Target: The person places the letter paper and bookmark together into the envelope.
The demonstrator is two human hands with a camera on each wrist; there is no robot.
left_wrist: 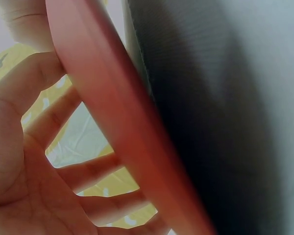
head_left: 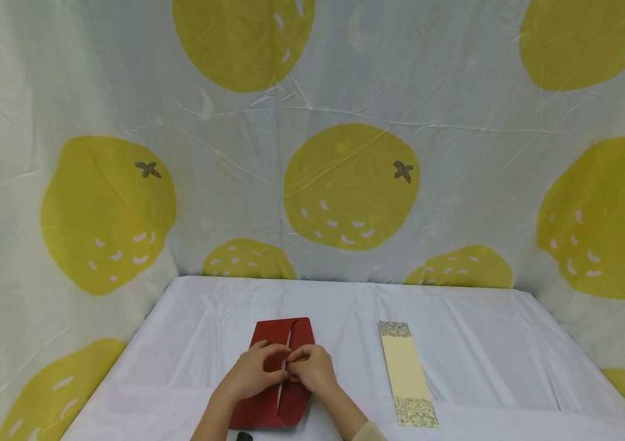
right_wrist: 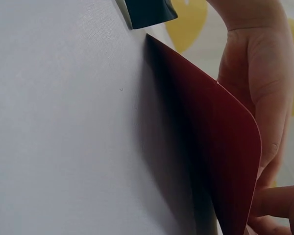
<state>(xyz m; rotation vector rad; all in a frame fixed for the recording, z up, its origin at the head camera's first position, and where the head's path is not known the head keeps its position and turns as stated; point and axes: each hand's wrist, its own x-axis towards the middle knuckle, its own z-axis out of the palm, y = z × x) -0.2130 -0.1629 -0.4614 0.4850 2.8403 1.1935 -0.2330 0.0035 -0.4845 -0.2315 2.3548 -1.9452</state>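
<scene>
A red paper envelope [head_left: 270,404] lies on the white-covered table, with a flap [head_left: 301,334] along its right side and a thin pale strip showing at the seam. My left hand [head_left: 254,370] lies over the envelope body, its thumb and index finger bent together at the flap's edge. From the other side my right hand [head_left: 312,367] pinches that same edge, fingertips close to the left ones. In the right wrist view the red flap [right_wrist: 215,127] stands raised above the table, the left hand [right_wrist: 264,93] behind it. The left wrist view shows a blurred red edge [left_wrist: 112,117] before the left fingers.
Right of the envelope lies a long cream-gold card [head_left: 404,367] with ornate patterned ends. A small black object [head_left: 244,436] sits at the bottom edge, partly cut off. A white curtain [head_left: 455,202] printed with yellow fruit encloses the table at the back and sides.
</scene>
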